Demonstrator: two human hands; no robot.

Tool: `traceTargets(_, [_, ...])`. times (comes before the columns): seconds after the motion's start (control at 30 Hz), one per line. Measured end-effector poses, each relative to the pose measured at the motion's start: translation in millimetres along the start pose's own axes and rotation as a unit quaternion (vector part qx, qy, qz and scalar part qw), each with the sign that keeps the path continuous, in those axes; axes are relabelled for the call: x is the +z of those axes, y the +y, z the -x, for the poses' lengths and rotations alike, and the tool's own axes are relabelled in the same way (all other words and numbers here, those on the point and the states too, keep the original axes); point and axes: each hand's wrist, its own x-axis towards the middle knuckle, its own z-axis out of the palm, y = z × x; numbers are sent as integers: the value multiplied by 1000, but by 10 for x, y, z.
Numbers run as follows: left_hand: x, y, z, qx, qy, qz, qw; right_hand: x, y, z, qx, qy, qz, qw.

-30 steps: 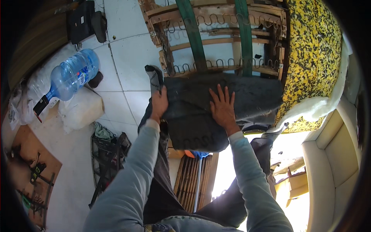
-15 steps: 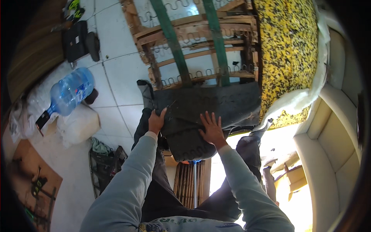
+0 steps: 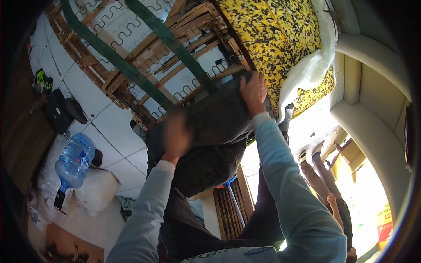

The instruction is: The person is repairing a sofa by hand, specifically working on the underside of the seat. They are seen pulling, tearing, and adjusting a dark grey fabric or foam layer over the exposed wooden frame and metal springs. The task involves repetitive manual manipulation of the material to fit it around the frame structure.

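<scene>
A sheet of black fabric (image 3: 215, 118) lies over the near end of a wooden furniture frame (image 3: 118, 85), and its front part hangs down in folds before my legs. My right hand (image 3: 254, 93) is at the fabric's far right corner, with its fingers bent over the edge. On the left part of the fabric is my left hand (image 3: 177, 136); its fingers are smeared, so their pose is unclear. Green webbing straps (image 3: 175, 44) and zigzag metal springs (image 3: 118, 41) run across the frame beyond the fabric.
Yellow-and-black speckled foam (image 3: 272, 39) with white wadding (image 3: 307, 72) borders the frame on the right. Beige sofas (image 3: 372, 127) stand farther right. A person's legs (image 3: 322, 175) show near the bright opening. At left are a blue water bottle (image 3: 74, 160) and a black case (image 3: 59, 111).
My view has turned, so the frame now slants to the upper left. My right hand has gone from flat on the fabric to its far right corner. My left hand has shifted onto the fabric.
</scene>
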Motion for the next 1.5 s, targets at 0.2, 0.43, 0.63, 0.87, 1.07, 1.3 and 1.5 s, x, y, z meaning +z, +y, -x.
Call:
traceTargets(0.2, [868, 851, -1173, 95, 22, -31, 995, 242, 0, -591, 198, -198, -23, 960])
traceTargets(0.43, [1411, 1326, -1151, 20, -9, -112, 993, 303, 98, -508, 248, -192, -43, 949])
traceTargets(0.63, [1317, 1510, -1116, -39, -62, -118, 990, 208, 137, -629, 195, -293, -73, 933])
traceTargets(0.87, [1389, 1560, -1040, -14, -20, -118, 993, 489, 437, -504, 165, -256, -116, 945])
traceTargets(1.07, [1454, 1625, -438, 35, -48, -69, 996, 453, 1363, 807, 100, -95, -446, 884])
traceTargets(1.3, [1454, 1543, -278, 80, -132, -34, 987, 216, 1537, 1470, 212, -140, -424, 869])
traceTargets(1.5, [1444, 1441, -919, 142, -17, -2, 990, 172, 1549, 1327, 228, -201, -276, 912])
